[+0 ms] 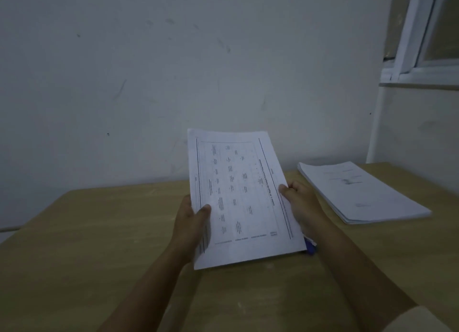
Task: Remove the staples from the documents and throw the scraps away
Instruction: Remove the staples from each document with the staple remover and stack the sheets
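A pale wooden table (pixel 99 244) runs across the lower part of the view, its far edge against a scuffed grey-white wall (pixel 149 70). Left of centre, the left hand (pixel 190 220) is raised above the table. Its grip is closed on the left edge of a printed document (pixel 238 197), with the thumb lying on the top page and the fingers hidden behind the sheets.

The document is held in the air between both hands. It is tilted up toward the camera and turned sideways, so its lines of text and ruled table run up the page. No staple can be made out on it in the dim light.

The right hand (pixel 301 202) holds the document's right edge, thumb on the front and fingers curled behind. Just below this hand, a small blue object (pixel 311 248) peeks out from behind the near right corner of the pages; what it is cannot be told.

Further right, apart from the hands, a stack of papers (pixel 360 192) lies flat on the table. A white window frame (pixel 409 33) fills the top right corner, and a light sleeve (pixel 419 321) shows at the bottom right.
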